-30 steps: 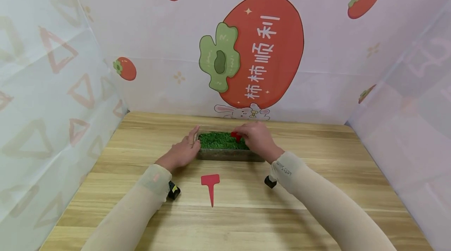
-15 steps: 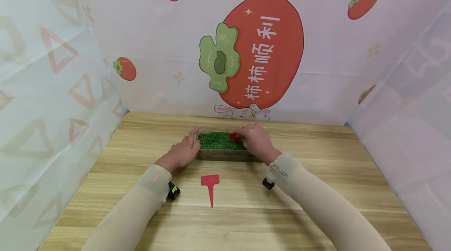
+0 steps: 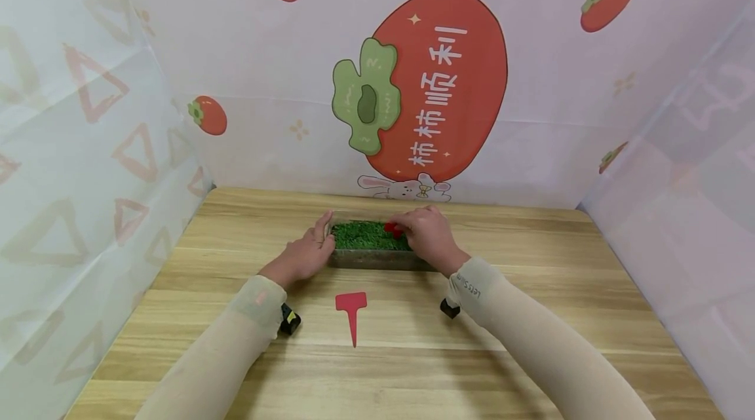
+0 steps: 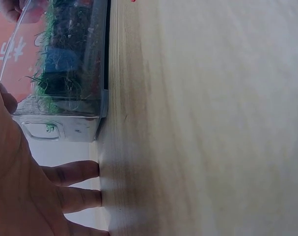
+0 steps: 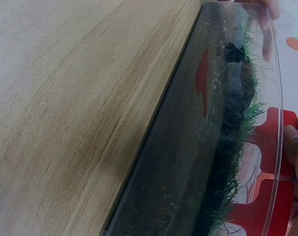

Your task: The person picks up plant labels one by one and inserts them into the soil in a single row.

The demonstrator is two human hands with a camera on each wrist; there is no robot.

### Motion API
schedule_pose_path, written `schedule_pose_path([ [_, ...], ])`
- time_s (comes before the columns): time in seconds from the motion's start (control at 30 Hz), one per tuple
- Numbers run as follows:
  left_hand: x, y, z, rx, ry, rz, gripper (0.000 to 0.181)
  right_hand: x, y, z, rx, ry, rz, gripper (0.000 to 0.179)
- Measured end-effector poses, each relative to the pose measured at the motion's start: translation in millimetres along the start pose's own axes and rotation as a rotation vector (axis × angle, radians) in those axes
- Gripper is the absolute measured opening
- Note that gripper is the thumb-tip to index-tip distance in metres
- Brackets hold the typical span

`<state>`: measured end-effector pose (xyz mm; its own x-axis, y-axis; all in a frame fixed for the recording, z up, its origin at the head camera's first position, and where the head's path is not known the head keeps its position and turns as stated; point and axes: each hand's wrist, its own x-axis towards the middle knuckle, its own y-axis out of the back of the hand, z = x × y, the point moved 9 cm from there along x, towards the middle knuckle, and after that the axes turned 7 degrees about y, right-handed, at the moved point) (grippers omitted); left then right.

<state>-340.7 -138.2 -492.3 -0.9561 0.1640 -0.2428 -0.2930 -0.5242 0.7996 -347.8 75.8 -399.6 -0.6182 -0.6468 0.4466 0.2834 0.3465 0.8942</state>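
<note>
A long clear plastic planter box holds dark soil and green grass. At its left end is my left hand, thumb at the rim; the left wrist view shows its other fingers straight, tips down at the table. My right hand, over the right part of the box, pinches the head of a red T-shaped plant label set upright in the grass. Close beside it stands another red plant label. A third red plant label lies flat on the table in front of the box.
The wooden table is bounded by a printed back wall and pale side walls. Black wrist cameras show below both cuffs. A red reflection of the loose label shows on the box's front wall in the right wrist view.
My right hand has shifted slightly left with the plant label between its fingers, then stayed nearly still. The left hand, box and loose label have not visibly moved.
</note>
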Motion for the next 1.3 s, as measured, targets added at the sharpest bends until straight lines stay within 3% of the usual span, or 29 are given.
schedule_pose_path([
  [0.5,-2.9,0.1,1.3,0.000,-0.004,-0.008,0.063,0.3,1,0,0.025,0.039,-0.009,0.022],
  [0.9,-2.5,0.3,1.4,0.002,-0.004,-0.011,0.063,-0.7,8,0,0.032,0.021,-0.046,0.021],
  [1.3,-3.5,1.6,1.3,-0.002,-0.001,-0.012,0.063,-2.6,26,1,0.076,0.041,0.065,0.021],
])
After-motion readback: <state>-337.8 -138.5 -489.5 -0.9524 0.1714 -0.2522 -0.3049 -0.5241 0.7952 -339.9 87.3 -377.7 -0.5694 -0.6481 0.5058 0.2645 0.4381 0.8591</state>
